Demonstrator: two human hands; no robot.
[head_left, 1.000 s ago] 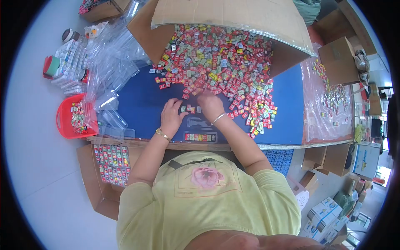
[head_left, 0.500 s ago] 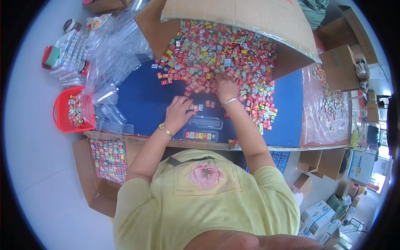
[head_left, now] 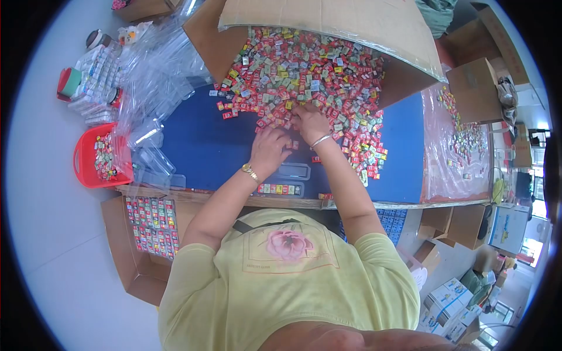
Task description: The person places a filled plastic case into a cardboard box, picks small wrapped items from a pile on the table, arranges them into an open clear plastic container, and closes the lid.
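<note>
A large heap of small printed blocks [head_left: 328, 64], red, green, yellow and white, spreads from a cardboard box lying on its side. My right hand [head_left: 312, 123] is at the heap's near edge, fingers curled down among the blocks; what they hold is hidden. My left hand [head_left: 269, 150], with a gold watch at the wrist, is closed around a few blocks on the blue table top [head_left: 199, 140], a red one showing by its fingertips. Below it lies a clear plastic tray [head_left: 294, 171]. Closer to me, another clear case [head_left: 280, 189] holds a row of blocks.
The tipped cardboard box [head_left: 328, 17] overhangs the heap. Clear plastic cases [head_left: 155, 70] are piled at the left, beside a red basket [head_left: 86, 169] of blocks. An open carton [head_left: 120, 245] with filled packs stands below. Plastic sheeting [head_left: 439, 164] covers the right side.
My left hand has moved right, over the loose blocks that lay beside it, and nearer my right hand. My right hand has shifted slightly left along the heap's edge.
</note>
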